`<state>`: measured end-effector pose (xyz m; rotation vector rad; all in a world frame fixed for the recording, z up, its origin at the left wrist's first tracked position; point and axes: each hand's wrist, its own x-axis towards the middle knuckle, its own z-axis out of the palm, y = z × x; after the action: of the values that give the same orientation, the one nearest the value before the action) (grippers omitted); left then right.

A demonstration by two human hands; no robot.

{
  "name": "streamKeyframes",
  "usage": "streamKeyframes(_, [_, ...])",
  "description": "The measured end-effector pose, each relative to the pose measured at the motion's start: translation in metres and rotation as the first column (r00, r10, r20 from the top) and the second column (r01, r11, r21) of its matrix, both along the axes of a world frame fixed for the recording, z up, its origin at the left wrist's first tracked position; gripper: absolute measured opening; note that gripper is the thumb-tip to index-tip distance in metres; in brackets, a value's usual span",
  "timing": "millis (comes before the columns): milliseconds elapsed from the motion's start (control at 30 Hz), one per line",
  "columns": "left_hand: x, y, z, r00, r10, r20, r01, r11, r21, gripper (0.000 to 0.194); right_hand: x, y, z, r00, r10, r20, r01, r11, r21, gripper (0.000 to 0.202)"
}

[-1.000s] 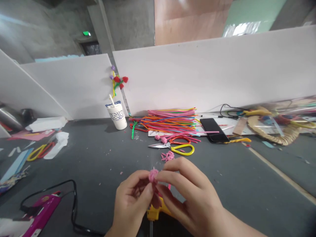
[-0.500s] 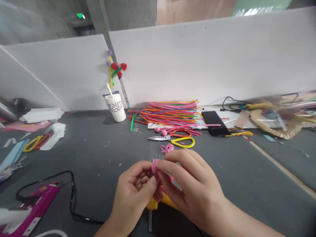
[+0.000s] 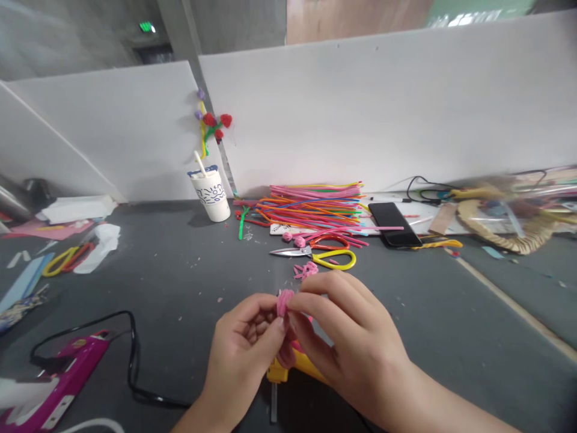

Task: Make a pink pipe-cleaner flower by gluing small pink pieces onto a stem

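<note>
My left hand pinches a small pink bundle of wound pipe cleaner between thumb and forefinger. From the other side the fingertips of my right hand close on the same bundle. Partly hidden below both hands lies a yellow tool, perhaps a glue gun, with a pale translucent stick at its near end. Just beyond my fingers sits a little heap of short pink pieces. Scissors with one red and one yellow handle rest behind it, with two pink balls beside the blades.
Many coloured pipe cleaners lie along the white partition. A phone is right of them, a white cup with a straw left. At the lower left, a magenta power strip trails a black cable.
The pink bundle has turned slightly between my fingertips and shows more of its wound side. Both hands stay in nearly the same place.
</note>
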<state>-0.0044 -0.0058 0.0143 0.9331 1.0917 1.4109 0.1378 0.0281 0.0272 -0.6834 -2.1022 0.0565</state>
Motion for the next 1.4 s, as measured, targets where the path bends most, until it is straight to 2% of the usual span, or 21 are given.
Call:
streamKeyframes(167, [-0.004,0.004,-0.005,0.998,-0.047,0.044,0.047,0.999,-0.008,0.013,-0.001,0.000,0.002,1.000,0.002,-0.009,-0.002,1.000,-0.031,0.009])
streamKeyframes(233, [-0.008,0.008,-0.007,0.990,-0.119,0.075,0.121,0.992,-0.022,0.014,0.003,0.002,0.007,0.997,0.015,-0.075,-0.021,0.997,-0.079,0.010])
streamKeyframes(300, [-0.013,0.012,-0.008,0.979,-0.171,0.112,0.176,0.984,-0.040,0.013,0.009,0.005,0.014,0.992,-0.013,-0.122,-0.010,0.983,-0.185,0.010])
streamKeyframes(367, [-0.018,0.017,-0.008,0.977,-0.149,0.151,0.159,0.985,-0.059,0.012,0.016,0.010,0.019,0.998,-0.068,0.005,0.064,0.921,-0.384,0.011])
streamKeyframes(433, [-0.022,0.020,-0.007,0.977,-0.101,0.189,0.116,0.991,-0.068,0.012,0.020,0.011,0.018,0.955,-0.018,0.295,0.193,0.795,-0.575,0.009])
streamKeyframes(467, [-0.024,0.021,-0.006,0.976,-0.085,0.203,0.101,0.992,-0.070,0.012,0.021,0.010,0.014,0.903,0.047,0.427,0.257,0.737,-0.625,0.007])
streamKeyframes(500, [-0.025,0.022,-0.006,0.974,-0.073,0.213,0.091,0.993,-0.073,0.012,0.019,0.008,0.009,0.848,0.122,0.516,0.292,0.705,-0.646,0.006])
streamKeyframes(533, [-0.025,0.022,-0.005,0.973,-0.066,0.220,0.085,0.993,-0.077,0.013,0.017,0.005,0.003,0.809,0.175,0.561,0.299,0.699,-0.649,0.009])
streamKeyframes(600, [-0.026,0.024,-0.005,0.974,-0.050,0.223,0.072,0.993,-0.095,0.015,0.009,-0.003,-0.012,0.776,0.213,0.594,0.294,0.712,-0.638,0.018])
streamKeyframes(667, [-0.026,0.026,-0.006,0.973,-0.034,0.228,0.063,0.991,-0.119,0.016,0.001,-0.010,-0.027,0.748,0.195,0.634,0.323,0.727,-0.605,0.027])
streamKeyframes(800, [-0.030,0.031,-0.008,0.965,-0.008,0.260,0.055,0.983,-0.176,0.017,-0.006,-0.012,-0.043,0.729,0.168,0.664,0.345,0.747,-0.568,0.026])
streamKeyframes(900, [-0.037,0.035,-0.008,0.963,0.009,0.270,0.047,0.978,-0.203,0.018,0.002,-0.007,-0.045,0.783,0.125,0.610,0.336,0.740,-0.582,0.022])
streamKeyframes(1000, [-0.043,0.038,-0.008,0.963,0.023,0.269,0.037,0.976,-0.214,0.019,0.014,0.002,-0.040,0.859,-0.035,0.510,0.363,0.745,-0.560,0.020])
streamKeyframes(1067, [-0.043,0.038,-0.008,0.963,0.025,0.269,0.036,0.974,-0.221,0.019,0.022,0.009,-0.034,0.914,-0.136,0.383,0.341,0.769,-0.541,0.016])
streamKeyframes(1133, [-0.041,0.038,-0.008,0.962,0.022,0.271,0.045,0.970,-0.237,0.020,0.027,0.012,-0.025,0.965,-0.174,0.194,0.254,0.799,-0.545,0.006])
streamKeyframes(1200, [-0.037,0.037,-0.009,0.960,0.018,0.279,0.058,0.964,-0.261,0.021,0.030,0.012,-0.017,0.990,-0.141,-0.008,0.109,0.802,-0.587,0.007])
streamKeyframes(1300, [-0.033,0.036,-0.011,0.953,0.016,0.302,0.076,0.954,-0.290,0.019,0.030,0.002,-0.014,0.970,-0.055,-0.237,-0.124,0.728,-0.674,0.022])
streamKeyframes(1400, [-0.030,0.035,-0.012,0.947,0.011,0.321,0.090,0.950,-0.299,0.012,0.028,-0.009,-0.022,0.953,-0.079,-0.292,-0.157,0.695,-0.701,0.027])
